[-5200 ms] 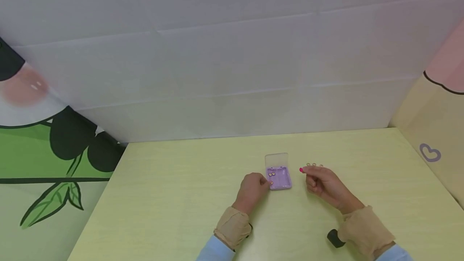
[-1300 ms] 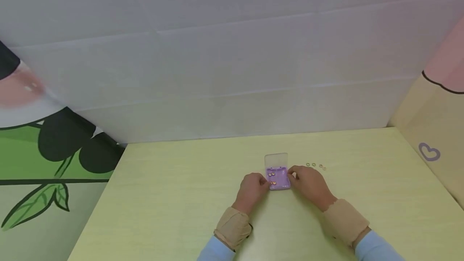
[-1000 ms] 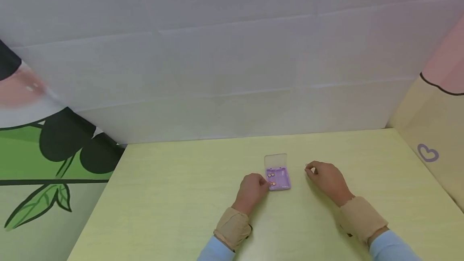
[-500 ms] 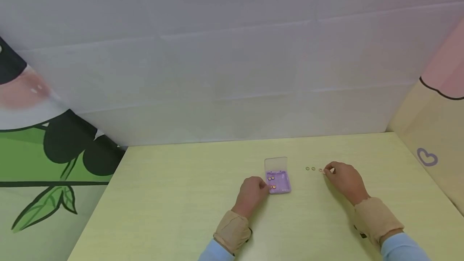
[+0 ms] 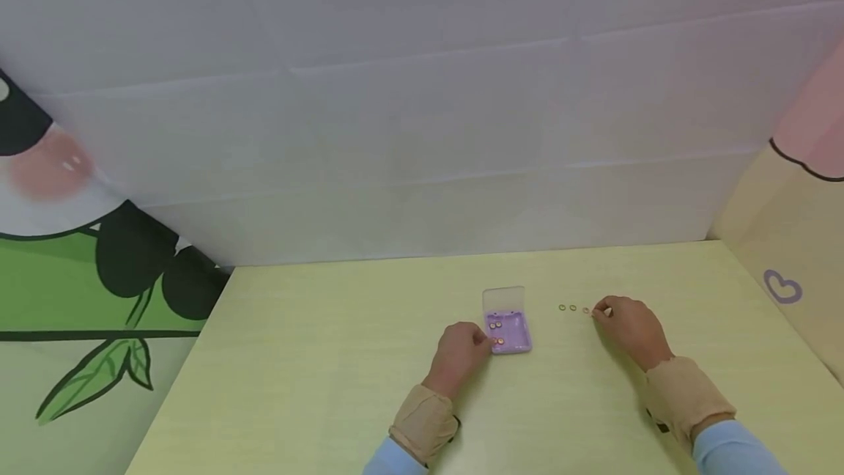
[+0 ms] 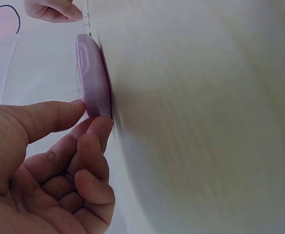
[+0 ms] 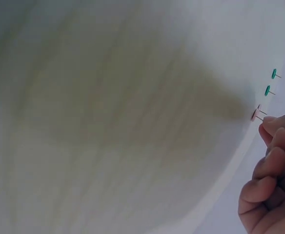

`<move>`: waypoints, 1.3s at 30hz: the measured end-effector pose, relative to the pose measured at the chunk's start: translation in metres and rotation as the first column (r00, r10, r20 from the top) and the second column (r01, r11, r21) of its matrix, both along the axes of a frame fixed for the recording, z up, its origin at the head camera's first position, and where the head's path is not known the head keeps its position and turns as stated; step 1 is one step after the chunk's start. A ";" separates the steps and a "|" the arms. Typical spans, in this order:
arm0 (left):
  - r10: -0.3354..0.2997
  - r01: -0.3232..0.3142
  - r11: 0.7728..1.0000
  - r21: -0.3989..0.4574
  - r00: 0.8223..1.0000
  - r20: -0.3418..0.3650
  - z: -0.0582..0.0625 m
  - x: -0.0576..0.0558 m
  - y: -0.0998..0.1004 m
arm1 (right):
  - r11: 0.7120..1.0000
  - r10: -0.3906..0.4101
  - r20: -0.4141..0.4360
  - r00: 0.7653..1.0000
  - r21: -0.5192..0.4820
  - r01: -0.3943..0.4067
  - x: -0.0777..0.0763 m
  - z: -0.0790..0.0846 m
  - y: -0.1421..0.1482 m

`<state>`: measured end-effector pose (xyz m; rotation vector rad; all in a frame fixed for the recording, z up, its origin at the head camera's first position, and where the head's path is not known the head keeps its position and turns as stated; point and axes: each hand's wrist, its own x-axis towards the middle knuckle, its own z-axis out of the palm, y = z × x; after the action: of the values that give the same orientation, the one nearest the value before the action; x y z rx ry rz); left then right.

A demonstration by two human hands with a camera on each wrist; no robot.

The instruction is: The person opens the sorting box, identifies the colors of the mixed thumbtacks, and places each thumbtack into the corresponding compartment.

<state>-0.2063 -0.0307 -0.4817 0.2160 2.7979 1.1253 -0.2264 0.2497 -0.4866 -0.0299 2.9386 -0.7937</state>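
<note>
My left hand (image 5: 459, 358) holds the near left corner of a small purple plastic box (image 5: 517, 332), thumb on top and fingers below, as the left wrist view shows of the box (image 6: 94, 73). Its clear lid (image 5: 503, 299) stands open at the back. Several thumbtacks (image 5: 498, 325) lie inside at the left. To the right of the box, my right hand (image 5: 631, 328) pinches the upright pin of a pink thumbtack (image 7: 255, 114) at the row's right end. Another pink tack sits close behind it. Two green thumbtacks (image 7: 268, 90) lie pin up farther along the row.
The pale yellow tabletop (image 5: 316, 358) ends at a white wall panel (image 5: 422, 211) behind. A cream panel with a purple heart (image 5: 782, 286) borders the right side. A green printed panel (image 5: 46, 284) stands at the left.
My right hand set a pink tack in the box, where one more tack now lies. It then moved right to the row and reached its end tack. My left hand stays on the box.
</note>
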 end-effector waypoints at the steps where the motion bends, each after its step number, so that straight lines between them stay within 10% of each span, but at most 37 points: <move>1: 0.000 0.000 1.000 0.002 1.000 0.000 0.001 0.000 0.000 | 1.000 0.000 0.002 1.000 0.002 0.000 0.000 0.000 0.000; 24: 0.055 -0.055 0.998 -0.011 0.998 -0.002 0.004 -0.023 0.014 | 0.998 0.024 -0.012 1.000 -0.062 -0.025 -0.036 0.000 0.014; 39: 0.066 -0.066 0.998 -0.017 0.998 0.010 -0.003 -0.026 0.014 | 0.979 -0.062 0.005 0.998 -0.193 0.062 -0.028 0.001 0.020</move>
<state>-0.2323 -0.0162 -0.4849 0.1164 2.8235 1.1133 -0.2540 0.2695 -0.4860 0.0477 2.8642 -1.0859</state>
